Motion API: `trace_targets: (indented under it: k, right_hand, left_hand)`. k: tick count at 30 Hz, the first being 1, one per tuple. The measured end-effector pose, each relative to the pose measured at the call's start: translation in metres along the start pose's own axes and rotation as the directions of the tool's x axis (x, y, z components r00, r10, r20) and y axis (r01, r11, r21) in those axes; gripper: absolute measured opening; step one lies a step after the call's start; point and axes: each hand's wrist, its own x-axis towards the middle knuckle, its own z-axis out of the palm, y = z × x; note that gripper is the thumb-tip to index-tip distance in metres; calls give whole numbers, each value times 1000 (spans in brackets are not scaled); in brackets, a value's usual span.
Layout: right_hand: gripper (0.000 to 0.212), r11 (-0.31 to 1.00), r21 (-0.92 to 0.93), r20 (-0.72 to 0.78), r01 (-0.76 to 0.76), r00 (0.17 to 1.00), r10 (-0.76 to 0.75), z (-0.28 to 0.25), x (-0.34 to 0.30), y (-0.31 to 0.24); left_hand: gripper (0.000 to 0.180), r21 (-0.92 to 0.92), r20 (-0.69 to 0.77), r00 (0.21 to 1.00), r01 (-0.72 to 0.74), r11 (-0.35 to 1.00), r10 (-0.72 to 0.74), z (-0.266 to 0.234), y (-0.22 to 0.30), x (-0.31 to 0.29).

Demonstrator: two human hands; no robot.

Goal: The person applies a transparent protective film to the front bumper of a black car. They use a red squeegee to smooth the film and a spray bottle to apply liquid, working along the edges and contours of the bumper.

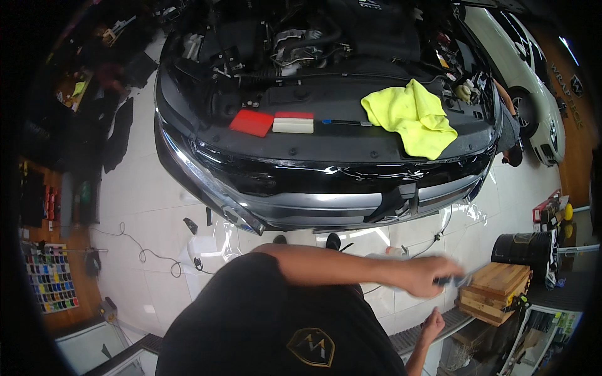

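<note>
My left arm reaches across my body to the right. At its end my left hand (421,277), smeared by motion, is closed round a small dark object (448,280) too blurred to name. Below it, my right hand (433,324) is held up with curled fingers; what they hold, if anything, is hidden. Ahead stands a car with its engine bay exposed. On its black front cover (282,97) lie a red squeegee card (251,123), a white-and-red squeegee (293,123), a slim blue-and-black pen-like tool (346,123) and a crumpled yellow cloth (411,119).
A wooden box (495,285) stands right of my hands, with a black drum (523,250) behind it. Cables (143,250) and clear film scraps (473,213) lie on the tiled floor. Another person (511,135) crouches beside the car's right side, near a white car (533,81).
</note>
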Motion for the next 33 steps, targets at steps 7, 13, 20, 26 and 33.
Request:
trace_targets:
  k: [7, 13, 20, 26, 33]
  right_hand:
    - [18, 438, -762, 568, 478, 817, 96, -67, 71, 213]
    - [33, 391, -902, 358, 185, 827, 434, -32, 130, 193]
    - [28, 763, -642, 396, 75, 885, 246, 37, 191, 29]
    - [17, 671, -532, 661, 517, 749, -54, 94, 173, -108]
    - [20, 706, -288, 798, 647, 569, -196, 189, 123, -266]
  left_hand:
    - [42, 80, -697, 699, -146, 986, 160, -232, 170, 35]
    - [31, 679, -703, 429, 166, 716, 567, -340, 114, 60]
    - [39, 766, -635, 256, 329, 552, 729, -366, 77, 58]
    - [68, 690, -723, 316, 315, 651, 614, -330, 75, 60]
    - [112, 595, -800, 348, 365, 716, 488, -307, 77, 53]
